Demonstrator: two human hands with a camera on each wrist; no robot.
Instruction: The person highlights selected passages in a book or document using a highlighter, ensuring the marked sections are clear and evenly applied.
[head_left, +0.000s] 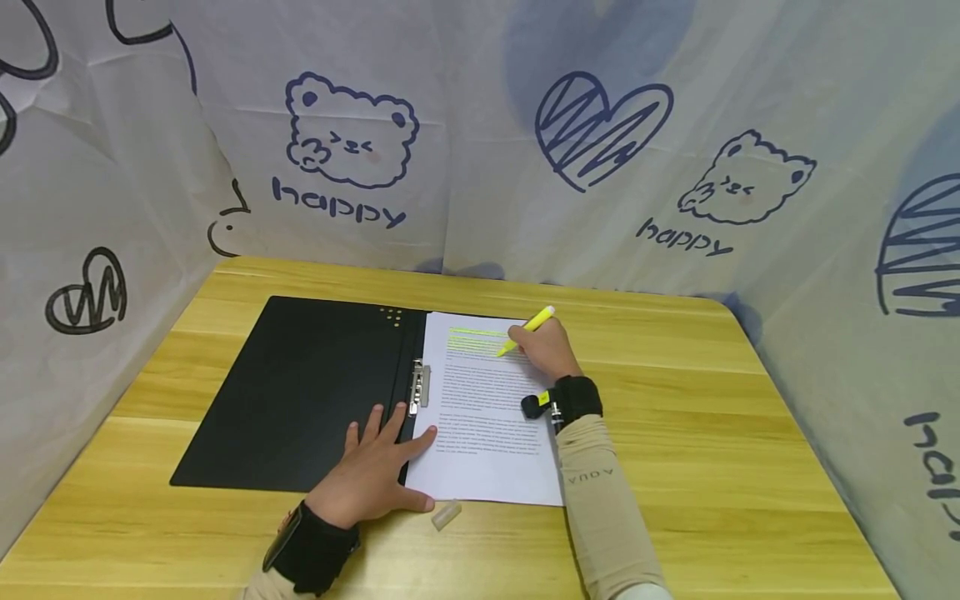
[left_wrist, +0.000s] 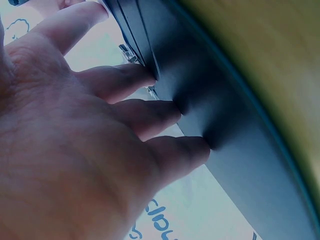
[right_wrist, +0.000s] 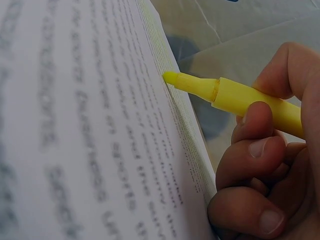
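A yellow highlighter (head_left: 527, 331) is pinched in my right hand (head_left: 551, 348), its tip right at the upper printed lines of the white paper (head_left: 480, 479). Yellow strokes cover several lines at the top of the text. In the right wrist view the highlighter (right_wrist: 250, 102) points left, uncapped, with thumb and fingers around its barrel. My left hand (head_left: 372, 477) rests spread at the lower spine of the black clipboard folder (head_left: 292, 392), its thumb by the paper's bottom corner. In the left wrist view its straight fingers (left_wrist: 145, 117) touch the dark cover (left_wrist: 235, 145).
The folder lies open on a wooden table (head_left: 697, 467). Its metal clip (head_left: 420, 387) sits at the paper's left edge. A small translucent cap-like piece (head_left: 447, 515) lies just below the paper. White cloth (head_left: 480, 167) with blue drawings hangs behind and beside the table.
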